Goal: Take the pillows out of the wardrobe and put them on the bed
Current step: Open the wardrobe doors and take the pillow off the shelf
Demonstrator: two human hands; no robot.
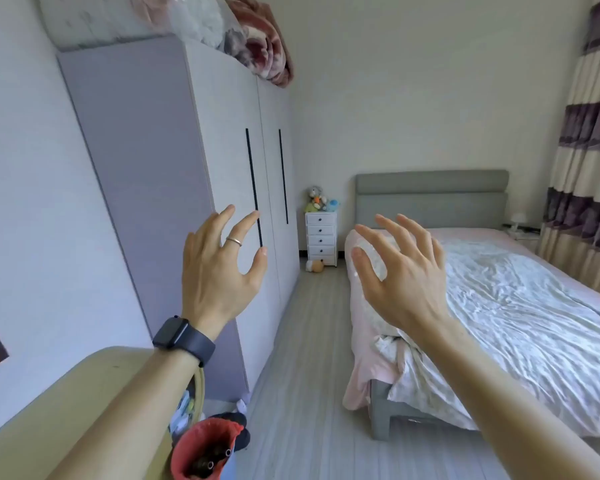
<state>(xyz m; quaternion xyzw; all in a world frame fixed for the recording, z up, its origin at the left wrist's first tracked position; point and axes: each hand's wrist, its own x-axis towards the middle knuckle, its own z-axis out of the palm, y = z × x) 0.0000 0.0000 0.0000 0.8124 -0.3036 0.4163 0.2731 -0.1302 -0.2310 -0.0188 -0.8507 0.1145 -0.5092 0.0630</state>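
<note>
Wardrobe (222,150) stands closed at left, bed (520,306) at right — left hand (219,271) and right hand (402,282) are raised in the air, hands spread, fingers loosely bent.

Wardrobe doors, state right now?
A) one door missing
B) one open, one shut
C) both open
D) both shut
D: the wardrobe doors sit flush side by side with their two dark handles parallel, and none of the interior shows. The left hand and right hand are raised with fingers spread, holding nothing.
</note>
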